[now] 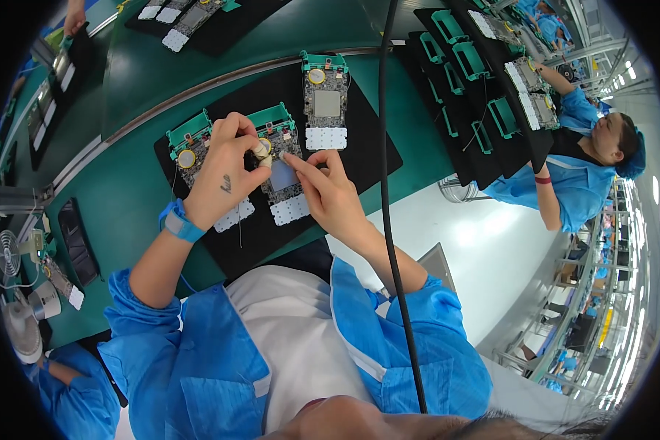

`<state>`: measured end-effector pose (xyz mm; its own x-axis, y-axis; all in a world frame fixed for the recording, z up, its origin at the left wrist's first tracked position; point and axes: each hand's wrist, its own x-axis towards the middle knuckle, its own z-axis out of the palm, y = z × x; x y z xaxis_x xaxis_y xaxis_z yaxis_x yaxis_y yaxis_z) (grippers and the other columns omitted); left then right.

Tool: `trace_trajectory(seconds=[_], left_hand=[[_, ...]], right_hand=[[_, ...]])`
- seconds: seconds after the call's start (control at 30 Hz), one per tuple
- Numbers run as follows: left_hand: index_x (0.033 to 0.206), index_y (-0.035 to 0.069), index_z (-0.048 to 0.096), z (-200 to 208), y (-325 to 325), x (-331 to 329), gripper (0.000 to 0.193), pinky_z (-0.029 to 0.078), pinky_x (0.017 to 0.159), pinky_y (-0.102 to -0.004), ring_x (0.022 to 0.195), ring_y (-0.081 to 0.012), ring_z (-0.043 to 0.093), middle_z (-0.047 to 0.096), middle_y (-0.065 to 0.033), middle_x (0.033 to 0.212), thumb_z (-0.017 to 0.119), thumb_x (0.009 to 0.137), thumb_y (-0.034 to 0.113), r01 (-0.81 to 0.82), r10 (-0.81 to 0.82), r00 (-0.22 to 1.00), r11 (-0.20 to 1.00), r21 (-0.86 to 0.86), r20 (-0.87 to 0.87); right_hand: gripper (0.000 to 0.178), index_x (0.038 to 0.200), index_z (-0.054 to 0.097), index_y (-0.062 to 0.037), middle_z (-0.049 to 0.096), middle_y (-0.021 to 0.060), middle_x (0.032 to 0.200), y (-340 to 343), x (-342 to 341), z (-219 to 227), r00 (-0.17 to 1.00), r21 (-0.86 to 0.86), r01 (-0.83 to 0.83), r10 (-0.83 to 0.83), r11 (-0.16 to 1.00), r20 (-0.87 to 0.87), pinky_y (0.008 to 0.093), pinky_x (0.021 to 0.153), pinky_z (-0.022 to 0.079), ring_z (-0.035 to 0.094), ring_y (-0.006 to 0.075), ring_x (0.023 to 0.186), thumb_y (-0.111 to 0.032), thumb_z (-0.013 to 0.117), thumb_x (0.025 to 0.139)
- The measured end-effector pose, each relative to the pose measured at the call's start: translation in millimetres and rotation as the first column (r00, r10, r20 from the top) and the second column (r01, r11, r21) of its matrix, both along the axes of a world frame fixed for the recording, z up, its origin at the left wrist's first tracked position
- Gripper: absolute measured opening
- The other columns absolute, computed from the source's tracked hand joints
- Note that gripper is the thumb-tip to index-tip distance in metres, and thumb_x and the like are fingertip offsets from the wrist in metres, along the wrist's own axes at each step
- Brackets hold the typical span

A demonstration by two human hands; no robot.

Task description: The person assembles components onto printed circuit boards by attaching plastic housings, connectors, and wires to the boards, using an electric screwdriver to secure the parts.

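Note:
Over the middle circuit board (275, 193), my left hand (226, 176) has its thumb and fingertips pinched together beside a round yellow-rimmed part (265, 146). Pale covers sit on its fingertips; what lies between them, if anything, is too small to tell. A blue wrist strap (181, 221) circles that wrist. From the right, my right hand (335, 192) reaches in, index finger stretched out with its covered tip at the same board, the other fingers bent. This board has a green bracket (273, 116) at its far end and a white dotted panel (291, 210) at its near end.
A similar board (188, 176) lies partly under my left hand; another board (325, 103) lies to the right, all on a black mat (370, 150). A black cable (386, 183) hangs across the view. Right, a co-worker (576, 172) stands beside black trays (484, 158) with green brackets.

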<state>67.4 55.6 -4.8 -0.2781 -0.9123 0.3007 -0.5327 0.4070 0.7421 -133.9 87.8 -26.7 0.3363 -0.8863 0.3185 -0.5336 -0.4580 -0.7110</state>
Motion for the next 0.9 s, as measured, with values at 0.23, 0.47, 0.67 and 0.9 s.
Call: trace_trajectory(seconds=[0.23,0.47,0.67,0.9], left_hand=[[0.076,-0.007,0.057,1,1,-2,0.021,0.042,0.08,-0.0337,0.093,-0.027,0.044,0.045,-0.0102,0.095,0.068,0.061,0.001,-0.018,0.018,1.0,1.0,0.007,0.006],[0.075,-0.007,0.056,0,2,-2,0.021,0.043,0.079,-0.0336,0.091,-0.027,0.044,0.045,-0.0105,0.094,0.069,0.062,0.002,-0.032,0.033,0.999,0.999,-0.018,0.018],[0.075,-0.008,0.056,1,2,-5,0.02,0.043,0.079,-0.0344,0.091,-0.0275,0.044,0.046,-0.0114,0.094,0.068,0.062,0.001,-0.03,0.031,0.999,0.999,-0.045,0.026],[0.078,-0.007,0.055,1,3,-5,0.022,0.043,0.08,-0.0377,0.092,-0.0298,0.046,0.046,-0.0124,0.095,0.069,0.063,0.001,-0.053,0.061,0.996,0.99,-0.128,0.06]], right_hand=[[0.044,0.121,0.061,-0.0109,0.047,0.0105,0.094,-3,0,-1,0.999,-0.064,0.032,-0.034,0.997,-0.035,0.0313,0.052,0.047,0.056,0.0203,0.062,0.006,0.059,0.08],[0.047,0.123,0.061,-0.0138,0.044,0.0071,0.093,-2,6,0,0.992,-0.071,-0.007,-0.003,0.997,-0.129,0.0285,0.052,0.047,0.054,0.0151,0.062,0.006,0.059,0.081],[0.064,0.126,0.061,-0.0149,0.043,0.0046,0.087,0,8,-6,0.913,-0.35,-0.025,-0.121,0.936,-0.39,0.0252,0.048,0.046,0.054,0.0141,0.062,0.006,0.063,0.066],[0.048,0.123,0.061,-0.0133,0.048,0.0058,0.09,-8,1,-6,0.964,-0.198,-0.031,-0.023,0.98,-0.264,0.0271,0.05,0.048,0.058,0.0172,0.065,-0.001,0.065,0.077]])
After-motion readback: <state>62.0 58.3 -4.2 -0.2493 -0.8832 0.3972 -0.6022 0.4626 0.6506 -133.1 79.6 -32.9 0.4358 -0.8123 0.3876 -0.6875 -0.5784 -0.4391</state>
